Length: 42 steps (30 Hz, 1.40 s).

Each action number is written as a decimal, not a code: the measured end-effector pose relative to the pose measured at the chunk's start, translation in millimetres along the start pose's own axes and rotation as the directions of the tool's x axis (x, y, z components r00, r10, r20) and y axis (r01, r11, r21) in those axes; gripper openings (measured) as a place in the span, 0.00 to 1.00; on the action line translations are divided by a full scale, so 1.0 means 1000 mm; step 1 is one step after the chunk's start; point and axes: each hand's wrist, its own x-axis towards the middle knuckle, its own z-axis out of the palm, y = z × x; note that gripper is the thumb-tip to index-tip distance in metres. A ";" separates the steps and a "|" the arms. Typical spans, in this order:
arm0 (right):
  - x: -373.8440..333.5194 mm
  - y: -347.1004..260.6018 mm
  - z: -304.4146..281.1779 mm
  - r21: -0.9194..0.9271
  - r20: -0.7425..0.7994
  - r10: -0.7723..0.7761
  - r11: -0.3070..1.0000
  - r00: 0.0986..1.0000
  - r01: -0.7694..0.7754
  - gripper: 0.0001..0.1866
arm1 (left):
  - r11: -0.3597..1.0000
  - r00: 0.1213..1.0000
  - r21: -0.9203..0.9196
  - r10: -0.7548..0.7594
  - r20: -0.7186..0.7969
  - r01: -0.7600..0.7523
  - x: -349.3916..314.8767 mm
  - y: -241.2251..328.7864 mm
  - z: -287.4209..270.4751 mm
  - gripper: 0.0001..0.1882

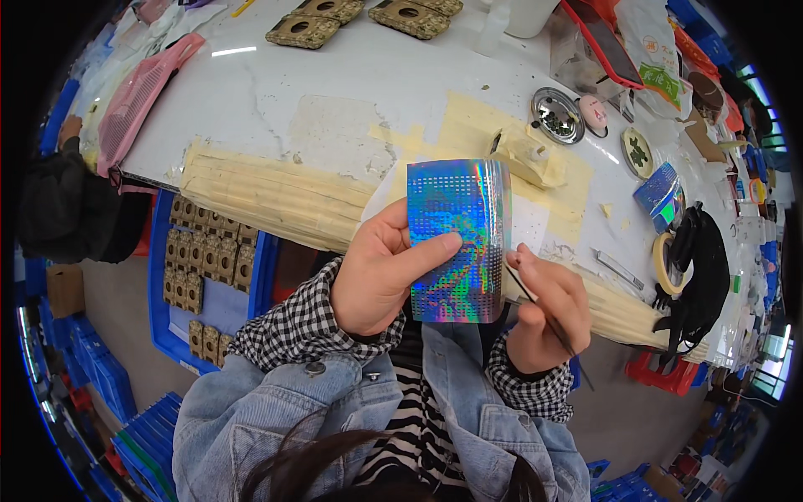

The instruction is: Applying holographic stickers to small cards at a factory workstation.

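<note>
My left hand (pixel 372 272) grips a shiny rainbow-coloured sheet (pixel 452 197) with rows of small cut marks, thumb on its face and fingers behind it. The sheet is held up over the table's near edge, and its right side curls. In my right hand (pixel 548 314) is a thin dark tool that looks like tweezers (pixel 559 330). Its tip lies close to the sheet's right edge; whether it touches I cannot tell. Just beyond the sheet a block wrapped in yellowish tape (pixel 529 157) sits on the table.
Camouflage-patterned cases (pixel 303 31) lie at the back of the table, and more fill a blue crate (pixel 171 322) below left. To the right are a round metal dish (pixel 558 115) with small dark pieces, a craft knife (pixel 617 268), a tape roll (pixel 669 261) and a black bag (pixel 698 280).
</note>
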 end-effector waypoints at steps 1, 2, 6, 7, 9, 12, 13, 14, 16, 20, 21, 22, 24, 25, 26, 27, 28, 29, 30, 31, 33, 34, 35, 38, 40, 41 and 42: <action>0.002 -0.003 0.001 -0.068 0.045 -0.039 0.997 0.998 0.042 0.18 | 1.000 1.000 0.009 0.008 0.000 -0.008 0.000 -0.001 0.001 0.16; 0.003 -0.006 0.001 -0.133 0.094 -0.074 0.987 0.993 0.086 0.18 | 1.000 1.000 0.018 0.016 0.000 -0.016 0.000 -0.002 0.002 0.16; 0.004 -0.004 0.006 -0.200 0.150 -0.133 0.966 0.980 0.162 0.20 | 0.998 0.999 0.046 0.038 -0.011 -0.037 -0.001 -0.003 0.000 0.16; 0.004 -0.004 0.006 -0.209 0.149 -0.140 0.963 0.979 0.169 0.20 | 0.998 0.999 0.049 0.034 -0.008 -0.034 -0.001 -0.003 0.000 0.16; 0.003 -0.004 0.007 -0.216 0.141 -0.141 0.962 0.980 0.169 0.20 | 0.999 1.000 0.045 0.030 -0.003 -0.030 -0.002 -0.003 0.000 0.16; 0.003 -0.004 0.008 -0.234 0.132 -0.145 0.957 0.981 0.173 0.20 | 0.999 1.000 0.033 0.027 0.003 -0.027 -0.002 -0.003 0.001 0.16; 0.004 -0.004 0.009 -0.240 0.130 -0.147 0.955 0.981 0.175 0.20 | 0.999 1.000 0.033 0.025 0.003 -0.026 -0.002 -0.003 0.001 0.16; 0.003 -0.004 0.009 -0.241 0.127 -0.147 0.955 0.981 0.174 0.20 | 0.999 1.000 0.034 0.024 0.002 -0.024 -0.003 -0.003 0.001 0.16; 0.003 -0.003 0.010 -0.245 0.122 -0.144 0.954 0.982 0.171 0.19 | 0.999 1.000 0.035 0.021 0.006 -0.022 -0.003 -0.003 0.001 0.16; 0.002 -0.003 0.010 -0.250 0.117 -0.142 0.954 0.983 0.168 0.19 | 0.999 1.000 0.035 0.014 0.005 -0.014 -0.003 -0.002 0.001 0.16; 0.002 -0.003 0.010 -0.251 0.118 -0.140 0.954 0.983 0.166 0.19 | 0.999 1.000 0.035 0.014 0.004 -0.015 -0.003 -0.002 0.001 0.16; 0.002 -0.004 0.010 -0.251 0.118 -0.139 0.954 0.983 0.165 0.19 | 0.999 1.000 0.036 0.015 0.004 -0.015 -0.003 -0.003 0.000 0.16; 0.002 -0.003 0.011 -0.254 0.113 -0.137 0.953 0.984 0.162 0.19 | 0.999 1.000 0.034 0.015 0.001 -0.015 -0.003 -0.003 0.000 0.16; 0.001 -0.003 0.011 -0.256 0.111 -0.136 0.953 0.984 0.161 0.18 | 0.999 1.000 0.032 0.015 -0.002 -0.015 -0.003 -0.003 0.001 0.16; 0.001 -0.004 0.011 -0.256 0.108 -0.120 0.956 0.987 0.145 0.18 | 0.999 1.000 0.029 0.015 -0.005 -0.014 -0.003 -0.003 0.001 0.16; 0.001 -0.005 0.011 -0.256 0.105 -0.106 0.958 0.989 0.130 0.17 | 0.999 1.000 0.032 0.017 -0.010 -0.017 -0.003 -0.003 0.002 0.16; 0.001 -0.006 0.010 -0.255 0.103 -0.091 0.960 0.991 0.115 0.17 | 0.999 1.000 0.035 0.021 -0.014 -0.020 -0.003 -0.002 0.002 0.16; 0.000 -0.005 0.011 -0.210 0.077 -0.075 0.974 0.994 0.089 0.16 | 0.999 1.000 0.039 0.024 -0.020 -0.023 -0.004 -0.002 0.002 0.16; -0.001 -0.002 0.011 -0.168 0.049 -0.055 0.984 0.997 0.062 0.15 | 0.999 1.000 0.035 0.016 -0.019 -0.015 -0.004 -0.002 0.002 0.16; -0.003 0.000 0.012 -0.123 0.023 -0.034 0.992 0.999 0.036 0.15 | 0.999 1.000 0.031 0.009 -0.019 -0.008 -0.003 -0.002 0.002 0.16; -0.004 0.003 0.012 -0.046 -0.011 0.034 0.998 0.999 -0.034 0.14 | 1.000 1.000 0.025 0.002 -0.015 -0.002 -0.003 -0.003 0.002 0.16; -0.005 0.005 0.012 -0.006 -0.025 0.068 0.998 0.997 -0.068 0.14 | 1.000 1.000 0.023 0.003 -0.011 -0.002 -0.003 -0.003 0.002 0.16; -0.005 0.007 0.014 0.034 -0.044 0.079 0.996 0.996 -0.077 0.14 | 1.000 1.000 0.020 0.003 -0.007 -0.003 -0.003 -0.003 0.001 0.16; -0.007 0.012 0.018 0.167 -0.109 0.133 0.979 0.985 -0.114 0.15 | 1.000 1.000 0.008 -0.016 0.003 0.016 -0.003 -0.001 0.003 0.16; -0.008 0.013 0.024 0.276 -0.159 0.196 0.950 0.968 -0.146 0.15 | 1.000 1.000 0.005 -0.018 0.002 0.018 -0.003 -0.001 0.003 0.16; -0.008 0.013 0.026 0.304 -0.168 0.207 0.941 0.964 -0.149 0.15 | 1.000 1.000 0.003 -0.019 0.001 0.019 -0.003 -0.001 0.003 0.16; -0.007 0.013 0.027 0.332 -0.174 0.218 0.931 0.960 -0.151 0.16 | 1.000 1.000 0.001 -0.021 -0.002 0.021 -0.003 -0.001 0.003 0.16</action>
